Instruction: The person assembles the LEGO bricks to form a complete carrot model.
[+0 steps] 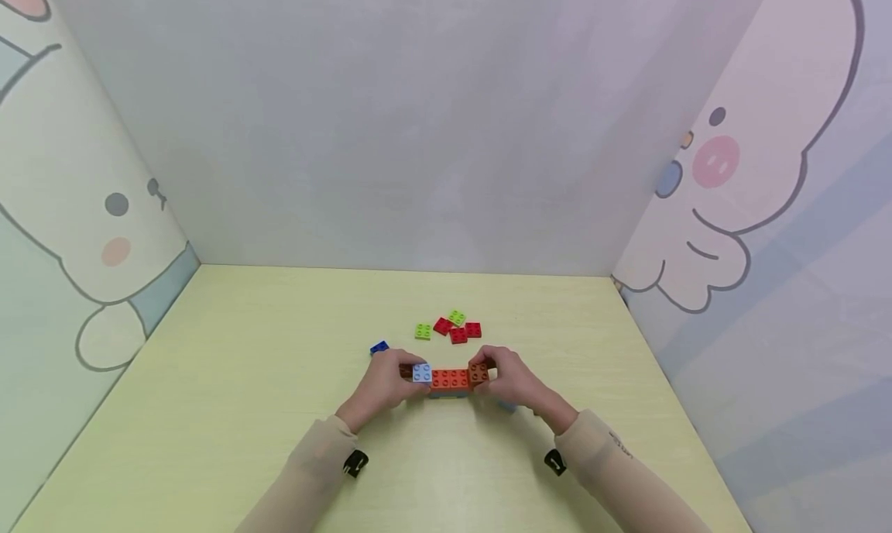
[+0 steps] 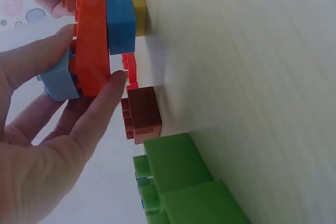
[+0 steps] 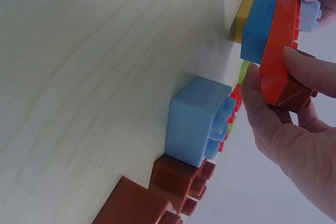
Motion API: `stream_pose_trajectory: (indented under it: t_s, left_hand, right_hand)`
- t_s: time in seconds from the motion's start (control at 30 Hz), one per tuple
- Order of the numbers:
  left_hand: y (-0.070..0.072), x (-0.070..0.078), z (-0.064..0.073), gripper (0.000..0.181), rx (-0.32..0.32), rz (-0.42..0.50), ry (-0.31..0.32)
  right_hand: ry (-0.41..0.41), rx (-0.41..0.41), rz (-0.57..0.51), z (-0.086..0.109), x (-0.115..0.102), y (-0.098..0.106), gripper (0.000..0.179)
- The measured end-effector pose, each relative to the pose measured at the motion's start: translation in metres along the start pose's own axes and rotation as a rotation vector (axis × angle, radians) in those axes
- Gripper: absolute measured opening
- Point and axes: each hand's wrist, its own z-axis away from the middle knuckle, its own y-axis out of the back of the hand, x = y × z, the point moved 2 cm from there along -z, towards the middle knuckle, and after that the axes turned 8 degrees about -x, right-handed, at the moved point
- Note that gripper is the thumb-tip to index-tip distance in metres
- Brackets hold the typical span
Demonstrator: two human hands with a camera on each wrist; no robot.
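Observation:
A small stack of toy building bricks stands in front of me in the head view, with one hand at each end. Its long orange-red brick (image 1: 449, 379) lies across a blue brick (image 2: 121, 17), which sits on a yellow brick (image 2: 139, 11). On the left end is a light blue brick (image 1: 421, 373), pinched by my left hand (image 1: 388, 376), whose index finger reaches under the red brick's end. A brown brick (image 1: 478, 373) tops the right end. My right hand (image 1: 514, 379) grips it, thumb against its side and index finger below the red brick.
Loose red bricks (image 1: 458, 335) and lime green bricks (image 1: 423, 331) lie behind the stack. Left of it are a dark blue brick (image 1: 379, 347), a brown brick (image 2: 144, 111) and green bricks (image 2: 178, 166). Another light blue brick (image 3: 194, 121) and brown bricks (image 3: 173, 182) lie to the right.

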Motion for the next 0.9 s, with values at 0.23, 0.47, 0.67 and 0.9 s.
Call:
stream_pose_trajectory:
  t_s: [0.23, 0.47, 0.67, 0.9]
  left_hand:
    - [-0.0009, -0.0005, -0.0006, 0.038, 0.000, -0.002, 0.000]
    - [-0.0016, 0.0005, -0.0010, 0.038, -0.001, -0.036, -0.034]
    - [-0.0014, 0.0001, -0.0005, 0.039, 0.004, -0.049, -0.068]
    - [-0.0011, 0.0002, -0.0017, 0.037, 0.004, -0.038, -0.067]
  right_hand:
    - [0.001, 0.003, -0.003, 0.0008, 0.0003, -0.0006, 0.032]
    - [-0.006, 0.008, -0.006, 0.0018, -0.0010, -0.0010, 0.031]
    - [0.006, 0.010, -0.011, 0.0017, -0.0015, -0.0004, 0.031]
    - [0.006, 0.008, -0.002, 0.0016, -0.0005, -0.0007, 0.032]
